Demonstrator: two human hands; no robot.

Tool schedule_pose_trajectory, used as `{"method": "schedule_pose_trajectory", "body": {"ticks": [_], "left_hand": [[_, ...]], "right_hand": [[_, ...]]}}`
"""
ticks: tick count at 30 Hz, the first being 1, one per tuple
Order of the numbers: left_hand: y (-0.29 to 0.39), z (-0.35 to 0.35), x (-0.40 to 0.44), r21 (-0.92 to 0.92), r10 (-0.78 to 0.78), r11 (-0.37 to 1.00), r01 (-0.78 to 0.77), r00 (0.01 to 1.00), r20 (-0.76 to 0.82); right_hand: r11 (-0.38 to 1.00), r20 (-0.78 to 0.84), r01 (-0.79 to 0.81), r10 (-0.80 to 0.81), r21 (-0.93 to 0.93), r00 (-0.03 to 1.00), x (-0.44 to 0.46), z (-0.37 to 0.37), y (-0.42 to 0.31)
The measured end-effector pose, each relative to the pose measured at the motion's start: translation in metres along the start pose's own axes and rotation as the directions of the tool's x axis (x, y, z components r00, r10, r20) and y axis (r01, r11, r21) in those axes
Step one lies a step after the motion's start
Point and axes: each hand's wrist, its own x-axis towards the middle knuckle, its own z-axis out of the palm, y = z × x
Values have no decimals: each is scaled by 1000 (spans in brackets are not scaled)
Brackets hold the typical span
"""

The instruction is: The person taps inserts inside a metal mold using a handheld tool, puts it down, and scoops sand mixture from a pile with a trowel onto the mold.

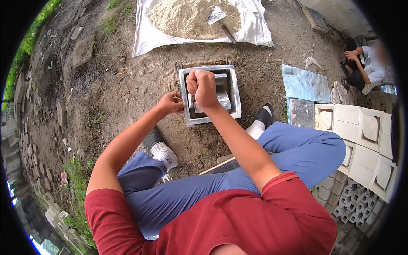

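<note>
A square metal mould (236, 91) stands on the dirt between my feet, with a grey inner block (221, 91) inside its walls. My right hand (203, 88) is closed in a fist over the left part of the mould. A narrow grey metal piece shows below that fist, but what the fingers grip is mostly hidden. Beside the mould's left wall is my left hand (171, 103), its fingers loosely curved and apart, fingertips at the wall's outer side. It holds nothing that I can see.
Beyond the mould, a white sheet (146, 44) bears a sandy heap (182, 19) with a trowel (217, 16) on it. Pale cast blocks (346, 117) line the right, near a blue sheet (306, 83) and a dark board (302, 112). Another person (367, 68) sits at far right.
</note>
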Motion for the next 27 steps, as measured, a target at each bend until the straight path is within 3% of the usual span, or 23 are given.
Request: {"method": "schedule_pose_trajectory", "body": {"ticks": [2, 5, 8, 10, 13, 17, 19, 22, 23, 25, 27], "left_hand": [[-2, 8, -6, -38, -8, 999, 7, 1000, -24], [0, 7, -4, -83, 1, 997, -6, 998, -61], [4, 6, -3, 4, -39, 999, 40, 997, -59], [1, 8, 1, -89, -34, 996, 29, 998, -55], [-1, 9, -2, -78, 5, 997, -9, 999, -46], [2, 9, -3, -26, -15, 1000, 12, 996, -92], [2, 8, -3, -62, -24, 998, 18, 995, -96], [-1, 6, 3, -16, 13, 1000, -14, 997, -75], [-1, 4, 5, -18, 8, 1000, -9, 997, -83], [11, 3, 5, 175, 111, 980, -95, 990, -85], [23, 5, 6, 275, 172, 953, -124, 973, -157]], "right_hand": [[1000, 8, 19, -19, -11, 1000, -7, 4, -3], [993, 37, 24, -19, -113, 999, -27, -24, 51], [997, 1, 16, -16, -81, 1000, -21, -21, 48], [998, -44, -24, 21, -63, 999, -21, -15, 35], [995, -44, -42, 38, -95, 998, -26, 9, 3], [949, 93, 101, -76, -297, 993, -65, -14, 43], [958, 63, 82, -68, -276, 996, -57, -11, 42], [992, -49, -52, 47, -115, 998, -47, -6, 27], [990, -20, -65, 63, -121, 998, -48, 0, 16], [985, 108, -51, 70, -167, 992, -55, 9, -3], [976, 163, -37, 73, -214, 984, -70, -7, 19]]}}
